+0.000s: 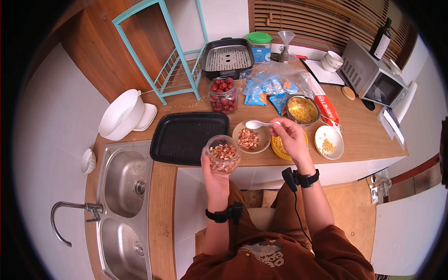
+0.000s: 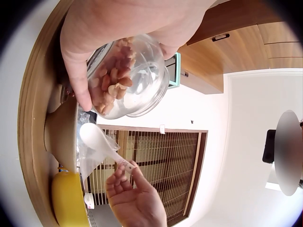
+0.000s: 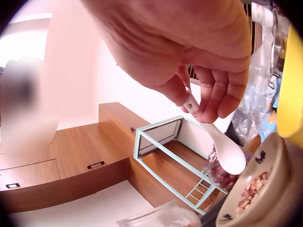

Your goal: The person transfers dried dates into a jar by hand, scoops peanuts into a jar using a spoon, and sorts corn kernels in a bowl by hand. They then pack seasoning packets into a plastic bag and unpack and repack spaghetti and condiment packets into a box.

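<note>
My left hand [image 1: 214, 183] holds a clear glass jar [image 1: 224, 168] of reddish nuts, with its fingers and thumb around the side. In the left wrist view the jar [image 2: 147, 90] lies tilted and the nuts [image 2: 113, 85] fill part of it. My right hand [image 1: 293, 140] pinches the handle of a white spoon [image 1: 255, 124] between thumb and fingers. The spoon's bowl [image 3: 231, 161] shows no food in it and hangs above a beige bowl [image 1: 266, 142] that contains similar nuts [image 1: 248, 138]. Under the right hand stands a yellow bowl [image 1: 275, 149] of yellow pieces.
A black grill pan [image 1: 186, 137] lies left of the beige bowl, beside the sink [image 1: 123, 182]. Behind are a jar of red fruit [image 1: 223, 98], snack packets [image 1: 255, 95] and a metal bowl [image 1: 318, 116]. A white bowl [image 1: 339, 140] stands at right, and a teal rack [image 1: 179, 60] at back left.
</note>
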Action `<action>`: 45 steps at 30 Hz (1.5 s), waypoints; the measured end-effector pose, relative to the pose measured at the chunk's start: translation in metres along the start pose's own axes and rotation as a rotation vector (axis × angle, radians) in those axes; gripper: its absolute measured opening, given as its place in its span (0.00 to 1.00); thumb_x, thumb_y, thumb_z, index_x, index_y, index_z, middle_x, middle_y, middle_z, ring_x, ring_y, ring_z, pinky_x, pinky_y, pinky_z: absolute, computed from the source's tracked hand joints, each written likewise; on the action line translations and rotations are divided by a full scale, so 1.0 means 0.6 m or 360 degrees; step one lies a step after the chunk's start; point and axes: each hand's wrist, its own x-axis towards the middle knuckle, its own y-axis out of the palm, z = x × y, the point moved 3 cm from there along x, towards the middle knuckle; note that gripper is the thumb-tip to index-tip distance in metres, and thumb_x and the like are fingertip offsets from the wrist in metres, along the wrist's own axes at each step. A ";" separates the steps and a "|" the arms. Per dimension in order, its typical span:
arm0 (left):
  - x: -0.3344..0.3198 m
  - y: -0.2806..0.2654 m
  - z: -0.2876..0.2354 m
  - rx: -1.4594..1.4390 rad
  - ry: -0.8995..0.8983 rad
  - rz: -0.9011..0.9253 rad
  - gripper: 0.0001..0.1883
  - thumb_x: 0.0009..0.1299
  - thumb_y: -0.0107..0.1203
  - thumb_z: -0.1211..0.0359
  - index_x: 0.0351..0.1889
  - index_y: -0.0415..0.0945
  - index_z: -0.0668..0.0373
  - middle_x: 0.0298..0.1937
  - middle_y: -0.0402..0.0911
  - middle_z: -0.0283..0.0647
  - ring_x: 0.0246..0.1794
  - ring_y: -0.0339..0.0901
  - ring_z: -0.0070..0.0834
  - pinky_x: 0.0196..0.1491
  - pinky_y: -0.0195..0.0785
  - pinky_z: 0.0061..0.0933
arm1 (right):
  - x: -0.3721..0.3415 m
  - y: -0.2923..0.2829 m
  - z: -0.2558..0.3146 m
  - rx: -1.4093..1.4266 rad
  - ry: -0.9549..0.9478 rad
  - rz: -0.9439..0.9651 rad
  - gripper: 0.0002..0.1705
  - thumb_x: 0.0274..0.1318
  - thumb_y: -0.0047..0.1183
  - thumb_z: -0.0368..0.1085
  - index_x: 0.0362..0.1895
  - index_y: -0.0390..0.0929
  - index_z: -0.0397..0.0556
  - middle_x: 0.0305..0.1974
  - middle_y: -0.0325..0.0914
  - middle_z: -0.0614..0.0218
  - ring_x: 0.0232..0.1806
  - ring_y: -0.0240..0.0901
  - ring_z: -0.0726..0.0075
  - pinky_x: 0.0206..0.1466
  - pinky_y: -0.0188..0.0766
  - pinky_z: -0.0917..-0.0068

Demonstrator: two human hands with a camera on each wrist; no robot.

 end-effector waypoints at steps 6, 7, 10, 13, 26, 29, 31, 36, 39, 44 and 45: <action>-0.001 -0.007 -0.010 -0.0082 -0.0033 0.0031 0.27 0.81 0.45 0.50 0.73 0.59 0.50 0.71 0.66 0.39 0.72 0.66 0.36 0.69 0.66 0.49 | 0.020 -0.001 -0.064 -0.0106 0.0069 -0.0006 0.12 0.72 0.53 0.35 0.50 0.81 0.40 0.35 0.81 0.73 0.39 0.75 0.82 0.46 0.73 0.82; -0.001 -0.008 -0.010 -0.0083 -0.0035 0.0024 0.27 0.81 0.45 0.50 0.73 0.60 0.50 0.71 0.66 0.39 0.72 0.66 0.36 0.69 0.66 0.50 | 0.019 0.001 -0.066 -0.0128 0.0079 0.0015 0.11 0.72 0.53 0.35 0.50 0.81 0.40 0.35 0.81 0.73 0.38 0.75 0.82 0.45 0.73 0.82; 0.002 -0.010 -0.008 -0.0029 0.0020 -0.0046 0.27 0.82 0.40 0.49 0.73 0.62 0.53 0.71 0.67 0.46 0.70 0.69 0.44 0.65 0.70 0.57 | 0.014 0.000 -0.066 -0.0148 0.0130 0.0001 0.11 0.72 0.52 0.35 0.48 0.81 0.40 0.33 0.80 0.73 0.36 0.75 0.82 0.42 0.72 0.82; 0.001 -0.010 -0.008 -0.0025 0.0024 -0.0032 0.27 0.82 0.40 0.49 0.73 0.62 0.53 0.71 0.67 0.45 0.70 0.69 0.43 0.65 0.70 0.56 | 0.013 -0.008 -0.059 -0.0131 0.0206 -0.0052 0.10 0.73 0.50 0.34 0.46 0.80 0.39 0.31 0.80 0.72 0.33 0.74 0.83 0.39 0.72 0.82; -0.006 0.000 -0.006 -0.0107 -0.0056 0.0081 0.27 0.82 0.42 0.53 0.74 0.58 0.53 0.71 0.67 0.40 0.72 0.66 0.35 0.69 0.67 0.47 | 0.016 -0.028 -0.058 0.0346 0.0379 -0.0197 0.11 0.74 0.48 0.36 0.44 0.79 0.42 0.30 0.84 0.66 0.28 0.76 0.79 0.34 0.72 0.82; -0.008 0.007 -0.001 -0.0108 -0.0080 0.0105 0.27 0.82 0.43 0.53 0.75 0.57 0.53 0.71 0.67 0.39 0.72 0.66 0.35 0.70 0.66 0.47 | 0.013 -0.029 -0.030 0.0460 0.0292 -0.0176 0.11 0.74 0.49 0.36 0.44 0.79 0.42 0.30 0.84 0.65 0.28 0.76 0.79 0.35 0.72 0.82; -0.009 0.012 0.002 -0.0090 -0.0086 0.0111 0.27 0.82 0.43 0.54 0.75 0.56 0.53 0.72 0.66 0.39 0.72 0.66 0.35 0.70 0.66 0.47 | 0.010 -0.026 -0.009 0.0495 0.0267 -0.0157 0.11 0.74 0.49 0.37 0.44 0.79 0.42 0.31 0.84 0.65 0.28 0.76 0.79 0.36 0.73 0.82; -0.006 0.010 0.017 -0.0108 -0.0127 0.0164 0.28 0.82 0.43 0.54 0.75 0.56 0.54 0.72 0.66 0.39 0.73 0.65 0.35 0.70 0.65 0.47 | -0.011 0.005 0.055 0.0538 0.0171 -0.0076 0.12 0.74 0.50 0.37 0.46 0.80 0.41 0.32 0.84 0.66 0.30 0.77 0.79 0.38 0.73 0.81; -0.008 0.017 0.018 -0.0103 -0.0143 0.0220 0.28 0.82 0.43 0.54 0.75 0.56 0.55 0.72 0.66 0.40 0.73 0.65 0.35 0.70 0.66 0.46 | -0.028 0.032 0.082 0.0431 0.0104 0.0123 0.12 0.73 0.51 0.36 0.48 0.80 0.40 0.34 0.84 0.67 0.33 0.77 0.81 0.41 0.74 0.81; -0.008 0.021 0.021 0.0017 -0.0072 0.0160 0.28 0.83 0.36 0.49 0.73 0.61 0.56 0.70 0.70 0.43 0.69 0.70 0.38 0.66 0.71 0.51 | -0.036 0.043 0.098 0.0287 0.0011 0.0243 0.12 0.73 0.52 0.35 0.50 0.81 0.40 0.35 0.83 0.69 0.37 0.77 0.80 0.45 0.74 0.81; -0.007 0.017 0.022 0.0007 -0.0074 0.0139 0.28 0.83 0.37 0.49 0.73 0.61 0.55 0.70 0.70 0.43 0.69 0.70 0.38 0.66 0.71 0.51 | -0.034 0.039 0.099 0.0289 -0.0033 0.0211 0.12 0.73 0.52 0.35 0.49 0.81 0.40 0.35 0.83 0.69 0.37 0.77 0.80 0.45 0.74 0.81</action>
